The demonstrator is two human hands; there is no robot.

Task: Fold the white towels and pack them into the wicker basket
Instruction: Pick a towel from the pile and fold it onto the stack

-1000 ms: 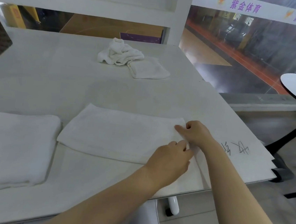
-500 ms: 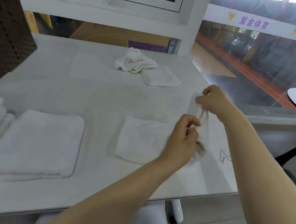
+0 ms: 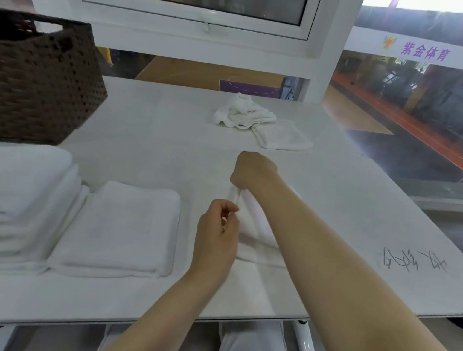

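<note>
A: Head view, left to right: wicker basket [image 3: 35,77], folded stack [image 3: 12,206], folded towel [image 3: 121,229].
B: Hands?
A: Left hand [image 3: 216,236] pinches the near edge of the towel being folded [image 3: 256,229]; right hand [image 3: 253,172] pinches the far edge.
B: Handling?
A: Light, limp, probably sags. Grip corners.

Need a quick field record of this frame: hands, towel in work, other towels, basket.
left hand: pinches near edge of towel being folded
right hand: grips far edge of same towel
towel being folded: on table, partly folded
folded towels: lying left of it, a taller stack at far left
crumpled towel: far side, beside a small folded towel
wicker basket: back left; contents not visible
</note>
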